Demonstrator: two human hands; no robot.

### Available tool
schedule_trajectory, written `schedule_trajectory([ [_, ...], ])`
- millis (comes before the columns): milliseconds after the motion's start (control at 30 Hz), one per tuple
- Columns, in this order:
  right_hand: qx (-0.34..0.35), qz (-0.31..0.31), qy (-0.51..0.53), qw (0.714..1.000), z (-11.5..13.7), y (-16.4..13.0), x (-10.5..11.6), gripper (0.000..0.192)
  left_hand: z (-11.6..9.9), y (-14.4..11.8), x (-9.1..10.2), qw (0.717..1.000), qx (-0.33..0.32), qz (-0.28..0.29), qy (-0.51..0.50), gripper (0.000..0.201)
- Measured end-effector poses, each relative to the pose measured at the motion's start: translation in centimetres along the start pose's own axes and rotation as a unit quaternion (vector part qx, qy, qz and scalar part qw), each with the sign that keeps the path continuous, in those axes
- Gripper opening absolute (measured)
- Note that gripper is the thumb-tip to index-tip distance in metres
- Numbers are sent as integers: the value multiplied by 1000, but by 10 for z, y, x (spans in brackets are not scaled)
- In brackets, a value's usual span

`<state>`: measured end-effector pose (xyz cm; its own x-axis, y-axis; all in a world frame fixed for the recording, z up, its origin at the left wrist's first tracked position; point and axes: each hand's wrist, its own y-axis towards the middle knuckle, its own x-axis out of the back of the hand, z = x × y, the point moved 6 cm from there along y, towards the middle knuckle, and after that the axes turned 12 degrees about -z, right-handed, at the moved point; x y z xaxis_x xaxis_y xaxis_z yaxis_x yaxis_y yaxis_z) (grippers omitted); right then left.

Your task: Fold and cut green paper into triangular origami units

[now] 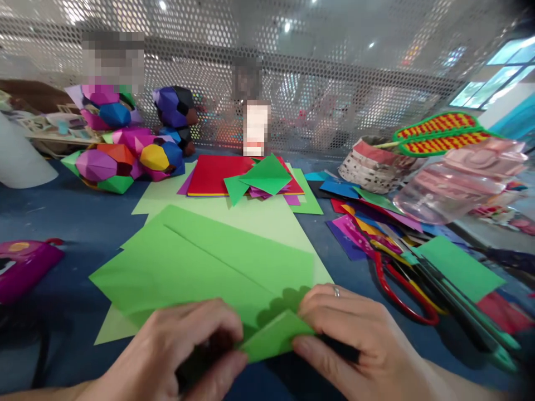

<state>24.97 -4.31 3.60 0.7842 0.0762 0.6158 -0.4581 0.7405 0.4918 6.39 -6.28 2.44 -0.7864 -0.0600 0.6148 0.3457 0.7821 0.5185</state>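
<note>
Folding the green paper (200,267) cleanly called for matched edges and firm, even pressure along the crease, in my judgement. The left hand (184,351) and the right hand (355,345) met at the near edge of the blue table (75,223), each with its grip pressed together on a small folded corner of the sheet. The paper lay flat in the near middle, over a paler green sheet (259,217). It was bright green, matte and thin, with one long diagonal crease already visible. Red-handled scissors (401,295) lay just to the right, and a stack of coloured paper (225,175) sat farther off.
</note>
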Motion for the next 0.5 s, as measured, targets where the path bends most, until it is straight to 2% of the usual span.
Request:
schedule_trajectory([
  [67, -30, 0, 0, 1000, -3, 0, 0, 33, 5, -2, 1, 999, 30, -17, 8, 16],
  [133, -74, 4, -6, 997, -7, 0, -1, 33, 6, -2, 4, 999, 34, -32, 14, 25],
  [267, -150, 26, -17, 988, -15, -2, -2, 25, -5, 0, 4, 999, -39, -13, 16, 28],
  [367, -145, 31, -34, 988, -15, -2, -2, 26, -11, 2, 3, 996, -84, -20, 5, 24],
  [500, -133, 27, -46, 990, -15, -3, -3, 29, -12, 5, 3, 994, -94, -56, 0, 25],
])
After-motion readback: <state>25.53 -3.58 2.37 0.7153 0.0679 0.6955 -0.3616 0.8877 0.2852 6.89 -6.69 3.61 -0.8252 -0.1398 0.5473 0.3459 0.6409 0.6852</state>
